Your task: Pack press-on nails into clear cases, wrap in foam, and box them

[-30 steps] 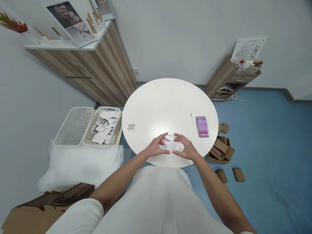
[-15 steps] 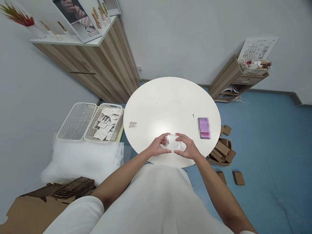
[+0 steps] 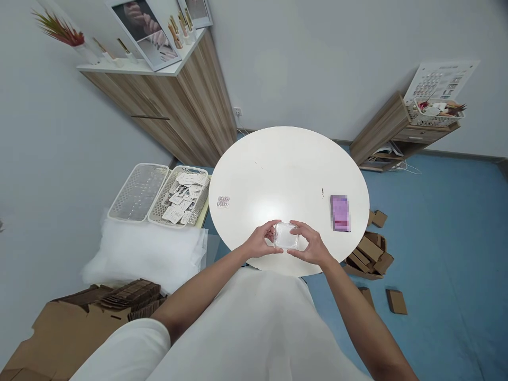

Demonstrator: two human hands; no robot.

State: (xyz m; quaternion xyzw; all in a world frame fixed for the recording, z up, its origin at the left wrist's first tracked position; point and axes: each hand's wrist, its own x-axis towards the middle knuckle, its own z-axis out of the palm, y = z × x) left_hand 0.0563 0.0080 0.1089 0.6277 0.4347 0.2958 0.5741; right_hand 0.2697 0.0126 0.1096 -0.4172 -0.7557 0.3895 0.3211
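Between my two hands is a small clear plastic case (image 3: 286,236), held near the front edge of the round white table (image 3: 273,159). My left hand (image 3: 262,241) grips its left end, fingers at the far side and thumb at the near side. At its right end my right hand (image 3: 311,244) has a similar grip, with a fingertip over the top. The case looks see-through and whitish; whether anything is inside I cannot make out. To the left on the table lies a small sheet of nail-shaped pieces (image 3: 223,201). A purple box (image 3: 340,213), partly pixelated, lies to the right.
Left of the table stand a white basket of printed cards (image 3: 178,198) and a basket of clear packs (image 3: 138,193). White packing sheets (image 3: 146,256) and a large cardboard box (image 3: 67,333) are nearer me. Small brown boxes (image 3: 371,251) sit on the floor at right.
The whole view has shifted slightly, so the table and room appear further right. Both hands keep their hold on the clear case, with little change in grip.
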